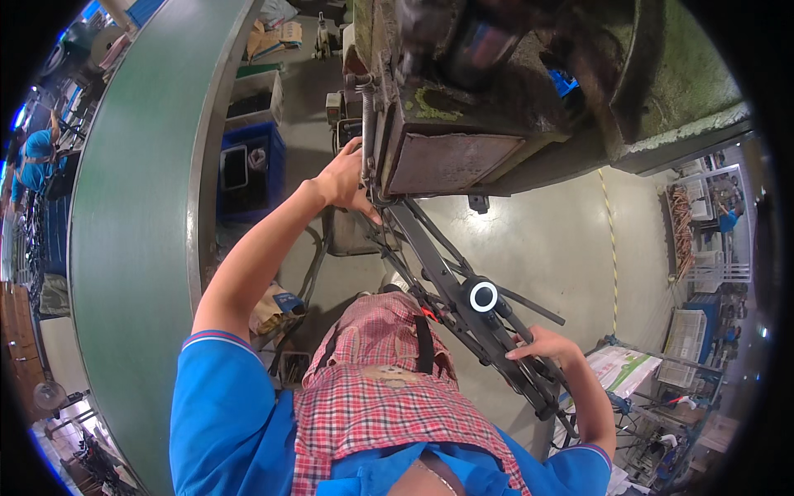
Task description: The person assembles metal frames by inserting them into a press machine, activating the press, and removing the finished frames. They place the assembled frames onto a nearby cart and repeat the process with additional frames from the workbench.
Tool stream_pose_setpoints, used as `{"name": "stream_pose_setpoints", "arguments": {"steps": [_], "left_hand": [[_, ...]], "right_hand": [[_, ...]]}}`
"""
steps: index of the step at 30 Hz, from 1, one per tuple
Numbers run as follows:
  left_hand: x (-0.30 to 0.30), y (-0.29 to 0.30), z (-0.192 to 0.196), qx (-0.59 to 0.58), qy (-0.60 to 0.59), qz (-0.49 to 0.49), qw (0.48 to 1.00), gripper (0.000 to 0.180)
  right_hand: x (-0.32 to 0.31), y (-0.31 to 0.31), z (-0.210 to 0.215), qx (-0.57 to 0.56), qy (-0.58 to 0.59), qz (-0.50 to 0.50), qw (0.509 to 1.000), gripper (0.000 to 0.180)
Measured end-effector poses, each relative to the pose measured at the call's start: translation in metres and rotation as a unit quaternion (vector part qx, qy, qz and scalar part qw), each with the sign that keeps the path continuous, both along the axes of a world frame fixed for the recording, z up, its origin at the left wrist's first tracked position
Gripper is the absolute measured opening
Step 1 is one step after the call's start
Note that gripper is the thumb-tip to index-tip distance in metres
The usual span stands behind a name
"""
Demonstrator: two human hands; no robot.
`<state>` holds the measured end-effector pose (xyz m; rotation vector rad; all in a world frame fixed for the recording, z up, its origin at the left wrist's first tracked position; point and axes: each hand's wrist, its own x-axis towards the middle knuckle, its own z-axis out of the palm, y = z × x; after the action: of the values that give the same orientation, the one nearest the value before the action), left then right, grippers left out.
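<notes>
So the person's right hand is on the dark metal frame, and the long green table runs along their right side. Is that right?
Not quite: the head view shows the long green table along their left side. The right hand is indeed on the dark metal frame.

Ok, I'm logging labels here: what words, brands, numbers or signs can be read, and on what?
No readable words, brands or numbers.
White-and-green printed package at picture right: print too small, blurred.
Brown-and-blue bag beside the green surface: markings too small.
Dark frame in the right hand: white ring, no lettering visible.
</notes>
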<state>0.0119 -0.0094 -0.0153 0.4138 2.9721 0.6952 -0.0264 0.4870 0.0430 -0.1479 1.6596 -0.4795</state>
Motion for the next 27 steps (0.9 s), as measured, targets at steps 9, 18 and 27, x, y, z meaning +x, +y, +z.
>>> {"name": "stream_pose_setpoints", "arguments": {"steps": [9, 18, 27], "left_hand": [[-0.002, 0.002, 0.007, -0.041, 0.051, -0.005, 0.998, 0.089], [0.040, 0.030, 0.053, -0.057, 0.189, 0.040, 0.980, 0.088], [0.156, 0.302, -0.076, 0.702, -0.279, 0.476, 0.450, 0.080]], "right_hand": [[0.005, 0.000, 0.003, 0.045, 0.025, 0.012, 0.999, 0.056], [0.046, 0.016, 0.027, -0.023, 0.085, 0.013, 0.996, 0.046], [0.085, 0.047, -0.041, -0.152, 0.156, 0.136, 0.966, 0.061]]}}
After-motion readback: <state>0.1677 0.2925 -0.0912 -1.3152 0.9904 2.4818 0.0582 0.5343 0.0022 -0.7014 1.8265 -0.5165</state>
